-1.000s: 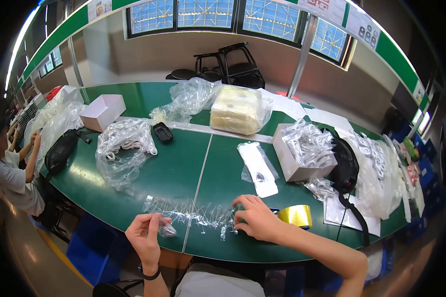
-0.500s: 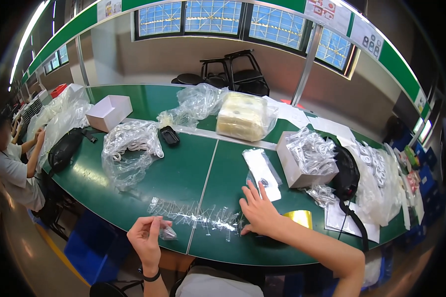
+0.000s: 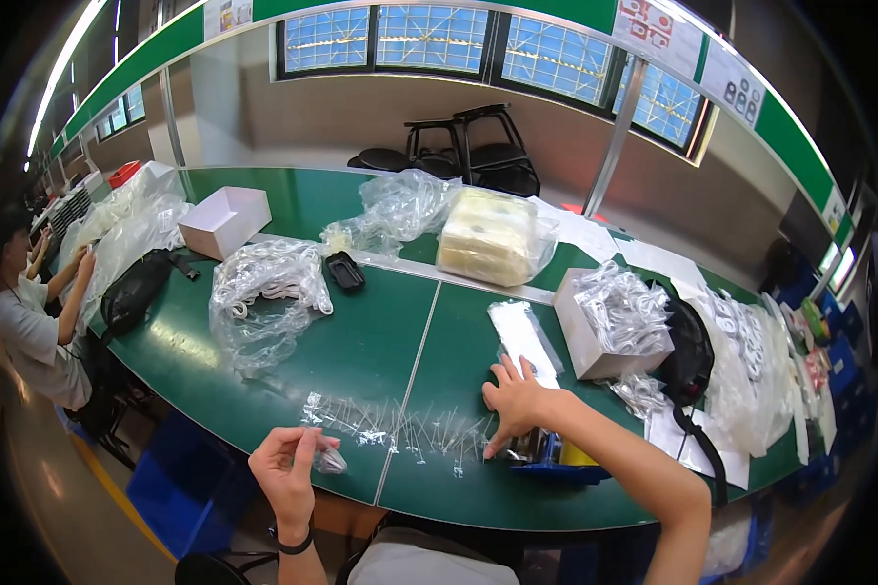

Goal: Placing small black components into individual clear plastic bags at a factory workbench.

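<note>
My left hand is closed in a pinch on a small clear plastic bag, near the table's front edge. Beyond it lies a row of thin, shiny clear strips, running across the table seam. At the row's right end my right hand is held with fingers apart, its thumb pointing down next to the last strips. I see nothing held in it. A blue tape dispenser with a yellow roll stands beneath my right forearm, which partly covers it. Past my right fingertips lies a white packet in a clear sleeve.
A white box of bagged white cables stands right, beside a black bag. Bagged cables, a small black tray, an open white box and a wrapped yellowish block lie farther back. Another person sits left.
My right forearm has shifted upward over the yellow roll, and more of the blue dispenser shows below it. The right fingers are more curled. My left hand stays put. The view has shifted slightly.
</note>
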The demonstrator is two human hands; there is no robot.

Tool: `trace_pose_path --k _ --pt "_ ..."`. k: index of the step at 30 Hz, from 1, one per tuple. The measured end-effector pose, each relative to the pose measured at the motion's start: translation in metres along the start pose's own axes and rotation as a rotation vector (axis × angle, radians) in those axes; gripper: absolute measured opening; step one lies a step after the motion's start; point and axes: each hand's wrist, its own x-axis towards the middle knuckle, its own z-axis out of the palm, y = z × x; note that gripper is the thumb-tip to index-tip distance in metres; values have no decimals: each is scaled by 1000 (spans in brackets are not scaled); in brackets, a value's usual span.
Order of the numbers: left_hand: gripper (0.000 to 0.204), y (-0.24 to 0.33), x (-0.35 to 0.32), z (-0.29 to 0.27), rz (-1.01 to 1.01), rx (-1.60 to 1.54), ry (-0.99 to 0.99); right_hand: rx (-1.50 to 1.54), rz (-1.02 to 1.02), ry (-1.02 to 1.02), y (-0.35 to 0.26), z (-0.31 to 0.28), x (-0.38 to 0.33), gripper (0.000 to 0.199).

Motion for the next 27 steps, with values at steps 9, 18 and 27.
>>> trace_pose_path --k 9,18,27 --pt "12 -4 1 4 -28 -13 -8 338 -181 43 18 -7 -1 34" --pt "12 -7 0 11 -39 -19 -31 611 -187 205 28 -3 -9 20" --pt "9 13 11 58 -40 13 -162 816 -274 785 -14 -56 -37 27"
